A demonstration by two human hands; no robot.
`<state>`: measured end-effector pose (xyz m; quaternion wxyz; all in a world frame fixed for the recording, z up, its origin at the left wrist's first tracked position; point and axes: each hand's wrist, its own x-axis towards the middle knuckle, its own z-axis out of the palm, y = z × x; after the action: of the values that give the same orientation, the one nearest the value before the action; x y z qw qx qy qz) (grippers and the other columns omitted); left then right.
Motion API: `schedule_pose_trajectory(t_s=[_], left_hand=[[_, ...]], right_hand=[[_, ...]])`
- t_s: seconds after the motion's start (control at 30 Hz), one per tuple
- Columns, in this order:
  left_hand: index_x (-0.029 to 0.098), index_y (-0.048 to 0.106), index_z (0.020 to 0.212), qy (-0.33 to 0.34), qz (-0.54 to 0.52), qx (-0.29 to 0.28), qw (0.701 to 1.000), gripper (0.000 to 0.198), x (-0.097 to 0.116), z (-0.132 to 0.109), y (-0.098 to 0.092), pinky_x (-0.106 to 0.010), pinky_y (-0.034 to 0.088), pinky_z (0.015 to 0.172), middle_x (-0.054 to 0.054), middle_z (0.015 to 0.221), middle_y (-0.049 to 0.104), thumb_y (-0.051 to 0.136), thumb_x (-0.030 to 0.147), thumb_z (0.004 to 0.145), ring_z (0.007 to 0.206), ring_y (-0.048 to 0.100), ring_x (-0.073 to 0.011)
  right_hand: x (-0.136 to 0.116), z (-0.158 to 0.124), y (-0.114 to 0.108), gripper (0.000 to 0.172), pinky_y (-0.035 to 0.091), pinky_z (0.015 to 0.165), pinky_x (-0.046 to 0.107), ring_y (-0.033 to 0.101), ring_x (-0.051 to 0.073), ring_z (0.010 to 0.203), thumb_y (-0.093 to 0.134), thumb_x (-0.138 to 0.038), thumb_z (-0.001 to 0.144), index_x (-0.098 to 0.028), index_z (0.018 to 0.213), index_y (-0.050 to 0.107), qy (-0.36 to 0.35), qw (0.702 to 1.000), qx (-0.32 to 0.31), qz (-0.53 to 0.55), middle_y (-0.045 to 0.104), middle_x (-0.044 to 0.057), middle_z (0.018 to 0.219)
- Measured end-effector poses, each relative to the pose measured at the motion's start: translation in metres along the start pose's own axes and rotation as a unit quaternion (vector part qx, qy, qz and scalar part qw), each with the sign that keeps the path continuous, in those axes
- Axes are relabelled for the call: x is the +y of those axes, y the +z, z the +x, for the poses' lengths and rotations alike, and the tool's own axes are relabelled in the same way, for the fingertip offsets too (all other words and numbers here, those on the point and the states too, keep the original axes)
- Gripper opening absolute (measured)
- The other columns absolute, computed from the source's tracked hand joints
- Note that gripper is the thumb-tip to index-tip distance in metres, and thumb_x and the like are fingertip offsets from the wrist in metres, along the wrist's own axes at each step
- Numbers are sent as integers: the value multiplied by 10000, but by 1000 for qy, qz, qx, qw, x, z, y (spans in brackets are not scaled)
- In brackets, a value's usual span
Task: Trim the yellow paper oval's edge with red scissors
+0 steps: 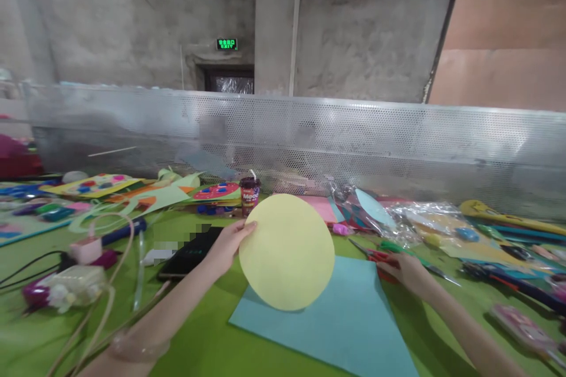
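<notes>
From my remote seat, I have the left forearm point(177, 300) slanting inward, left hand point(230, 241) pinching, thumb point(250, 226) pressed down! Opposite, my right forearm point(460, 325) angles in, right hand point(405, 270) lower, fingers point(390, 263) bunched and pointing inward.

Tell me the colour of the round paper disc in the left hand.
The round paper disc is pale yellow, best seen in the head view.

Smooth paper circle point(286, 252) (matt), glossy plastic wrapping point(405, 231)
</notes>
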<state>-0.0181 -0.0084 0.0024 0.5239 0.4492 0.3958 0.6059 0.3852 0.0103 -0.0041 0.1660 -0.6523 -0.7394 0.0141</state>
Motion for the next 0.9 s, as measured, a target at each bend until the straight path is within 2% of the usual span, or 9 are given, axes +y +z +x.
schedule_pose_trajectory(t_s=[0.1, 0.27, 0.37, 0.53, 0.67, 0.73, 0.8, 0.9], left_hand=[[130, 628, 860, -4, 30, 4, 1000, 315, 0, -1, 0, -304, 488, 625, -95, 828, 688, 655, 335, 623, 705, 635, -222], [141, 623, 871, -6, 73, -6, 997, 317, -1, -3, 0, -317, 480, 633, -89, 824, 684, 619, 367, 649, 715, 632, -228], [143, 616, 910, -1, 101, -12, 995, 334, -2, -3, 1, -316, 474, 627, -86, 817, 681, 605, 365, 661, 721, 626, -231], [147, 611, 927, 5, 118, -37, 992, 346, -1, -7, 5, -304, 463, 637, -77, 821, 677, 587, 381, 674, 740, 619, -228], [148, 614, 877, 9, 125, -51, 991, 322, 1, -11, 9, -281, 455, 605, -63, 798, 675, 604, 382, 655, 693, 614, -208], [151, 614, 855, 16, 130, -49, 990, 310, 0, -10, 12, -269, 448, 586, -54, 789, 673, 608, 383, 649, 669, 609, -198], [155, 618, 828, 24, 147, -50, 988, 297, -2, -8, 17, -259, 440, 566, -47, 775, 673, 607, 388, 644, 651, 606, -195], [163, 627, 793, 31, 179, -75, 980, 265, -6, -1, 28, -246, 425, 544, -31, 736, 669, 606, 378, 640, 631, 600, -192]], right_hand=[[-7, 3, 1, 188, 387, 576, 316, 537, 225, 607, 524, -324, 644, -175, 541, 574, 5, 1000, 13, -26, 589, 88, 631], [-6, 4, 2, 251, 378, 522, 296, 532, 197, 538, 470, -357, 688, -177, 519, 513, 9, 1000, 13, -7, 574, 82, 608], [-7, 4, 0, 274, 371, 498, 296, 522, 189, 503, 416, -369, 719, -180, 528, 474, 40, 998, 41, 4, 572, 86, 586], [-22, 4, -4, 207, 409, 544, 307, 559, 207, 581, 456, -372, 684, -169, 703, 491, 80, 987, 96, 97, 607, 83, 657], [-44, 0, -10, 291, 422, 585, 310, 566, 213, 671, 508, -377, 662, -149, 843, 499, 73, 966, 141, 204, 616, 93, 772], [-61, -5, -12, 300, 426, 576, 296, 556, 198, 667, 525, -400, 661, -145, 818, 519, 44, 953, 106, 280, 606, 79, 746], [-80, -11, -13, 308, 434, 579, 276, 546, 173, 666, 540, -416, 663, -148, 814, 536, 5, 928, 36, 372, 593, 55, 744], [-104, -15, -9, 299, 426, 566, 257, 520, 131, 607, 564, -412, 659, -148, 799, 558, -10, 894, -42, 446, 577, 24, 717]])
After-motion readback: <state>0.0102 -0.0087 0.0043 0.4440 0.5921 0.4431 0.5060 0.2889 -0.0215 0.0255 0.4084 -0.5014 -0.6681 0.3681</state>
